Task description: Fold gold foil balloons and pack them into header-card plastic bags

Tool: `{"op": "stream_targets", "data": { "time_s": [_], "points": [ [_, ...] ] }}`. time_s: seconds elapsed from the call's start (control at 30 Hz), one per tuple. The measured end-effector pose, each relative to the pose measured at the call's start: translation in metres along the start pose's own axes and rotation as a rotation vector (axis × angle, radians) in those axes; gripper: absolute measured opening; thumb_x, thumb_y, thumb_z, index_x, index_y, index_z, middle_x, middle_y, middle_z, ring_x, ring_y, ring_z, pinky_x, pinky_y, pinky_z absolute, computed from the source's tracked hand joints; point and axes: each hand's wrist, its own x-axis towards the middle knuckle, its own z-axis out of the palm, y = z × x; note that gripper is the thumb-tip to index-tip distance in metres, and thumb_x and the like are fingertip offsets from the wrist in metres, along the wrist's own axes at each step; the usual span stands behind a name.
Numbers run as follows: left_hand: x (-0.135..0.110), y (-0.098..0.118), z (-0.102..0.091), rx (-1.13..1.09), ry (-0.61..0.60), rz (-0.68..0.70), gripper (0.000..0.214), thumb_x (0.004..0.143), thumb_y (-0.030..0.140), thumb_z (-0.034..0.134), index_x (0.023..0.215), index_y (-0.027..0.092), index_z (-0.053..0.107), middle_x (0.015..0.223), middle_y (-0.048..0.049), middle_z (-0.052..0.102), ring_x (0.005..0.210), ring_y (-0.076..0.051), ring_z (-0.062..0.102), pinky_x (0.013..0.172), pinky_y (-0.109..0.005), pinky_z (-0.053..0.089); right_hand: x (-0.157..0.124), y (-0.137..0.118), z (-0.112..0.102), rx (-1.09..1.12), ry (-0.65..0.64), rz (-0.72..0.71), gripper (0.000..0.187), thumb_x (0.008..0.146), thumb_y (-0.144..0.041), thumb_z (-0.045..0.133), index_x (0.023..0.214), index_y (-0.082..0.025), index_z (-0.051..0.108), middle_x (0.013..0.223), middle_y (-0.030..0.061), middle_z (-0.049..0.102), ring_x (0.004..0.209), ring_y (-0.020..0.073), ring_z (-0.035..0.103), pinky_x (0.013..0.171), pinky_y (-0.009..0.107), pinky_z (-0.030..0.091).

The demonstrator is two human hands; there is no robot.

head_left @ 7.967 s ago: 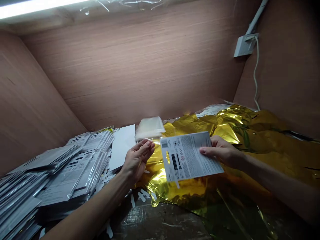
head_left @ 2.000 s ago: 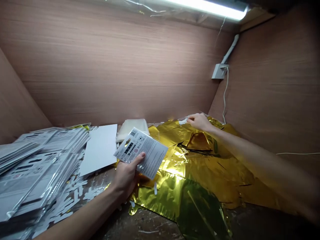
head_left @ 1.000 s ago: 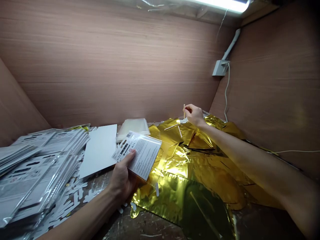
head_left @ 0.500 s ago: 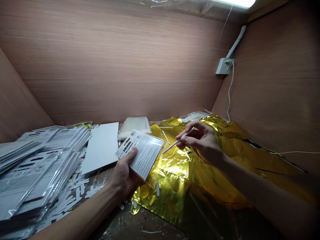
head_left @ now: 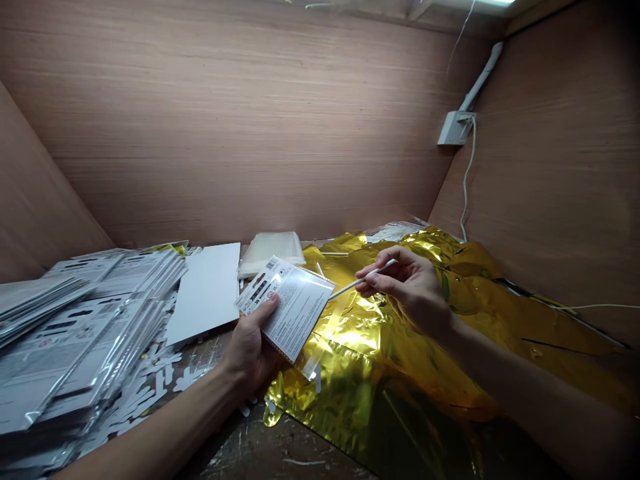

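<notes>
Pinching a thin white stick (head_left: 363, 279) between thumb and fingertips, the right hand (head_left: 407, 287) sits just right of the frame's centre, above a crumpled gold foil sheet (head_left: 400, 373). The stick's long axis slants down and to the left, bringing its far tip just beside the upper right corner of a printed card (head_left: 295, 310) (whether the two actually touch is too fine to tell). The left hand (head_left: 249, 340), at lower middle, is the nearer hand to that card: it grasps the card from below, with the thumb lying across its printed face. Loose white sticks (head_left: 334, 254) lie on the foil above the card. Toward the lower left, stacks of packaged cards (head_left: 100, 327) lie beside a white board (head_left: 207, 293), with a pile of clear bags (head_left: 270, 253) behind.
</notes>
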Motion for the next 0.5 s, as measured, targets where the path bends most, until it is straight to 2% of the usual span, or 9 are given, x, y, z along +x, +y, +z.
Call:
{"op": "stream_targets", "data": {
  "time_s": [0.2, 0.3, 0.43, 0.5],
  "points": [
    [0.001, -0.001, -0.002, 0.007, -0.006, 0.006, 0.016, 0.093, 0.017, 0.067, 0.108, 0.011, 0.071, 0.102, -0.0156, 0.079, 0.083, -0.025, 0.078, 0.075, -0.037, 0.068, -0.006, 0.002, -0.002, -0.086, 0.082, -0.091, 0.025, 0.079, -0.021, 0.086, 0.081, -0.022, 0.061, 0.094, 0.0060, 0.081, 0.077, 0.0231, 0.079, 0.072, 0.038, 0.070],
    [0.001, -0.002, -0.004, 0.024, -0.038, 0.032, 0.017, 0.093, 0.015, 0.067, 0.109, 0.011, 0.071, 0.107, -0.0162, 0.078, 0.089, -0.026, 0.078, 0.080, -0.040, 0.068, -0.014, 0.010, 0.003, -0.170, 0.086, -0.161, 0.021, 0.077, -0.020, 0.088, 0.080, -0.023, 0.068, 0.097, 0.0063, 0.081, 0.086, 0.0266, 0.079, 0.076, 0.042, 0.070],
    [-0.003, -0.004, -0.005, 0.093, -0.080, 0.052, 0.020, 0.093, 0.012, 0.067, 0.112, 0.010, 0.070, 0.111, -0.0177, 0.077, 0.093, -0.027, 0.077, 0.083, -0.042, 0.067, -0.021, 0.017, 0.006, -0.416, 0.085, -0.298, 0.015, 0.080, -0.021, 0.087, 0.093, -0.028, 0.081, 0.099, 0.0032, 0.081, 0.092, 0.0270, 0.079, 0.085, 0.045, 0.069],
    [-0.004, -0.004, -0.005, 0.102, -0.077, 0.061, 0.021, 0.093, 0.012, 0.067, 0.113, 0.009, 0.069, 0.111, -0.0181, 0.077, 0.094, -0.028, 0.077, 0.084, -0.042, 0.067, -0.020, 0.012, 0.001, -0.578, -0.004, -0.383, 0.023, 0.083, -0.022, 0.085, 0.104, -0.031, 0.082, 0.103, 0.0025, 0.080, 0.091, 0.0268, 0.079, 0.085, 0.045, 0.068]
  ]
}}
